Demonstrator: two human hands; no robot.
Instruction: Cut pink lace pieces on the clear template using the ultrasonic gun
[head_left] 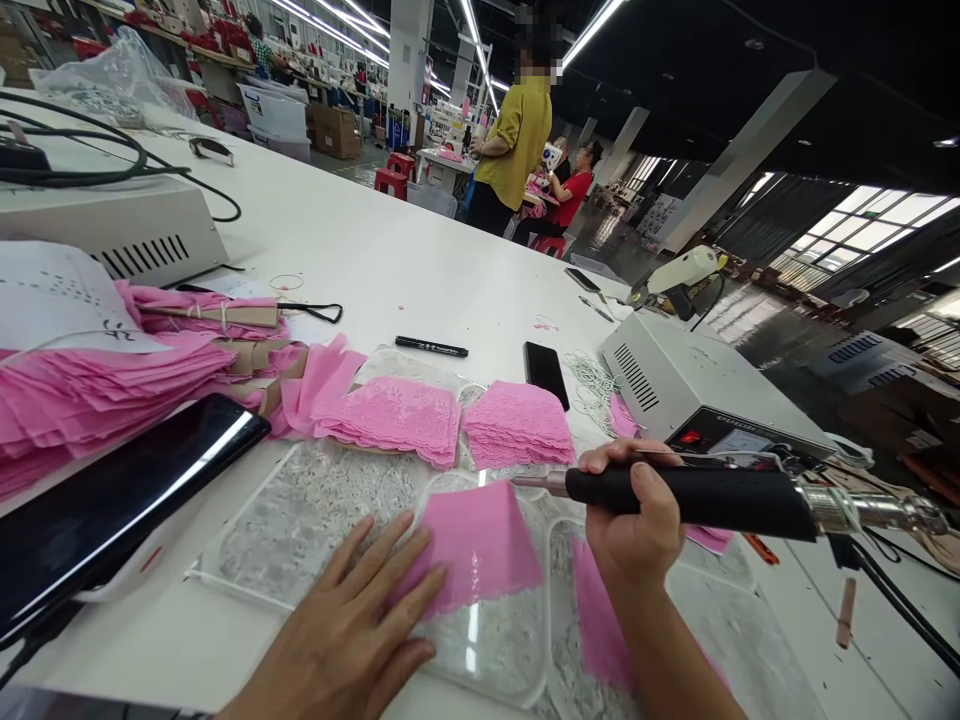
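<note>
My left hand point(352, 630) lies flat with its fingers spread, pressing the left edge of a pink lace piece point(480, 540) that rests on a clear plastic plate point(480, 640). My right hand point(634, 525) is wrapped round the black handle of a corded cutting tool point(705, 497). The tool's metal tip points left, just above the top edge of the pink piece. Another pink piece point(600, 620) lies under my right forearm.
Stacks of pink lace point(517, 425) and pink fabric point(90, 390) lie beyond the plates. A phone point(112, 500) sits at left, a second phone point(545, 372) and a marker point(431, 347) further back. Grey control boxes point(697, 390) stand right and left. People work in the background.
</note>
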